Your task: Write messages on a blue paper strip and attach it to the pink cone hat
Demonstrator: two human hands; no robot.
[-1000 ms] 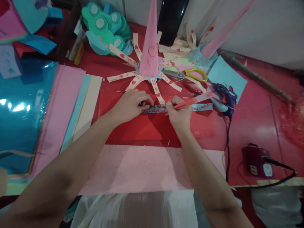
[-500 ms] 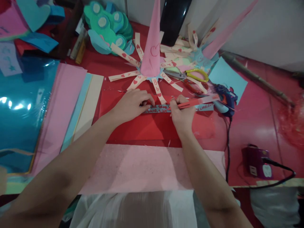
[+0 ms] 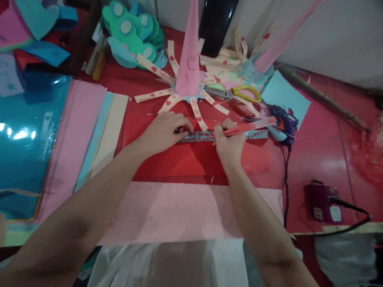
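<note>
A narrow blue-grey paper strip (image 3: 259, 134) with red writing lies across a bright red sheet (image 3: 179, 162). At its left part rests my left hand (image 3: 167, 131), fingers curled with fingertips on the strip; whether they pinch it is too small to make out. My right hand (image 3: 231, 145) is closed around a red pen (image 3: 249, 126), its tip down by the strip's middle. Just beyond the hands stands a pink paper cone (image 3: 189, 67) with cream paper strips (image 3: 196, 111) spread around its base, marked with letters and red hearts.
Yellow-handled scissors (image 3: 247, 93) and a glue gun (image 3: 284, 123) lie to the right, its cable running past a purple socket block (image 3: 324, 203). Coloured paper sheets (image 3: 80, 131) are stacked at left. Green foam shapes (image 3: 134, 36) and a second pink cone (image 3: 281, 42) stand behind.
The whole view has shifted slightly. Both hands stay at the strip, with the pen still held in my right hand.
</note>
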